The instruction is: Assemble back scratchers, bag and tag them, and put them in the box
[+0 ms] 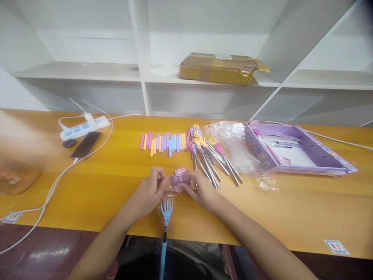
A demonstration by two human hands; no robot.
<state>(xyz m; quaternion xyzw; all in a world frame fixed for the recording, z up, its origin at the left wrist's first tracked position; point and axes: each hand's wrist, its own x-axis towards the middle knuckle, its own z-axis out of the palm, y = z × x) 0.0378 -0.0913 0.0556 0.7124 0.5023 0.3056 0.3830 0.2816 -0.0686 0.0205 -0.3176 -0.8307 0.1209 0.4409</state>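
See blue scratcher (166,212) inside clear bag (171,197), at front edge of bench (291,210), approx. midway btw. corners, w/ claw end over bench and handle sticking out past edge, above lap. Pinching top of bag w/ L hand (153,190), thumb and forefinger nearly together, other fingers curled. Cannot tell how much plastic in grip. Holding few pink-purple cards (176,182) w/ R hand (199,187), thumb and fingers only slightly apart around them, just beside L fingertips. Cannot tell exact no. of cards.

Behind hands, toward back edge, see row of sticks (163,144) in pink, orange, purple and blue, lying side by side. Directly R of row, see pile of scratchers (208,157), w/ coloured claws mostly toward back edge and metal rods toward front. Farther R, see crumpled clear plastic (233,144), touching purple box (320,151). Find box nr. back R corner, open on top, w/ few slim pcs. inside.

Nr. back L corner, see power strip (84,128), black plug (69,143) and phone (86,144) w/ white cable (55,182) attached. At L edge, see orange container (17,177), blurred. Behind bench, see white shelves (87,70) w/ taped parcel (217,70) in middle.
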